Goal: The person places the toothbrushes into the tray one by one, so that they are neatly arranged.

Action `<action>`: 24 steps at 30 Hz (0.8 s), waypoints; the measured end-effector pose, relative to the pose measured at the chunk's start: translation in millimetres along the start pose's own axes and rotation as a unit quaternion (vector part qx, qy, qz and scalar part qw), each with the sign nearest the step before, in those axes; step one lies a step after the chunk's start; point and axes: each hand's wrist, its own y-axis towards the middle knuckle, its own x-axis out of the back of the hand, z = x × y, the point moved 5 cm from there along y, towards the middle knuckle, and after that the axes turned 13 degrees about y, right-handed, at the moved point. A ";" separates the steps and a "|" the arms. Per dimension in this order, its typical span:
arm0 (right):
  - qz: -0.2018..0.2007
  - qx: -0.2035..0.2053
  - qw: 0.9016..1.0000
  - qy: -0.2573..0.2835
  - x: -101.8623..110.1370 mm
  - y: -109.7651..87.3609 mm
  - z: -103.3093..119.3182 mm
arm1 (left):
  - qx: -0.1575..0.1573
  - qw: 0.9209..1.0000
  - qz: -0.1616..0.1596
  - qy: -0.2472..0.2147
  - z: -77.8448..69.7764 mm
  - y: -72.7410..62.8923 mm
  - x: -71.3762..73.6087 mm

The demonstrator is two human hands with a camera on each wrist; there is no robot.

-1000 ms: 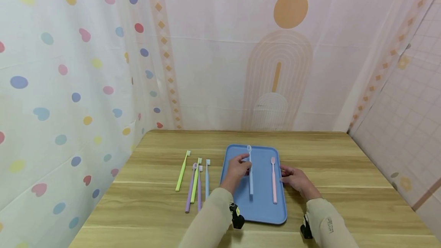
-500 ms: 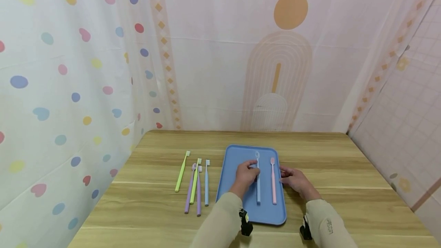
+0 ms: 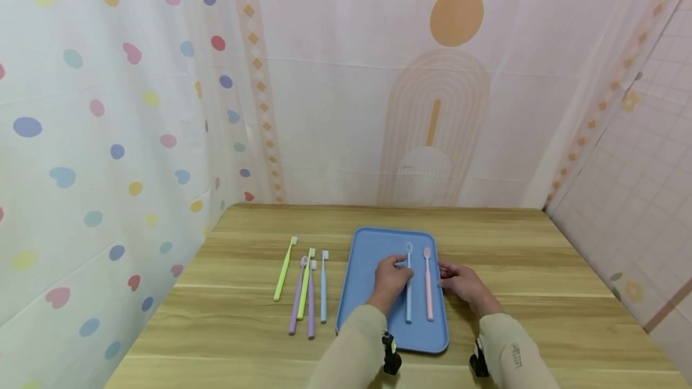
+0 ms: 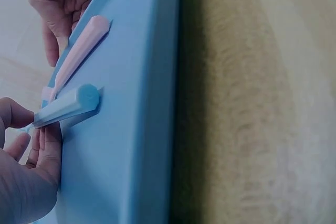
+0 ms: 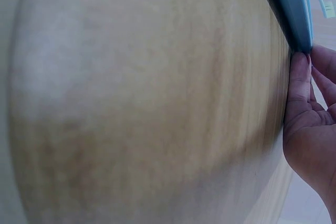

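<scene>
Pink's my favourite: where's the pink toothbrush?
Head view, right of centre: the pink toothbrush lies on the tray, between the held blue toothbrush and right hand.

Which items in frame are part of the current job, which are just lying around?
Job:
blue tray, right hand touching its edge
pale blue toothbrush, pinched by left hand
pink toothbrush, lying on the tray

Lying about, unhandled, though possibly next up:
two green toothbrushes
two purple toothbrushes
second pale blue toothbrush
All on the table, left of the tray.
</scene>
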 end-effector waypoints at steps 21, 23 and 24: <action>-0.004 0.009 1.000 0.001 0.0 1.4 -0.6 | -0.032 0.988 -0.060 0.139 -9.8 -6.8 4.7; -0.004 0.010 1.000 0.002 -0.1 1.3 -0.5 | -0.029 0.989 -0.063 0.131 -7.9 -6.4 6.9; -0.004 0.010 1.000 0.003 -0.2 1.2 -0.4 | -0.030 0.989 -0.065 0.129 -7.3 -6.2 8.0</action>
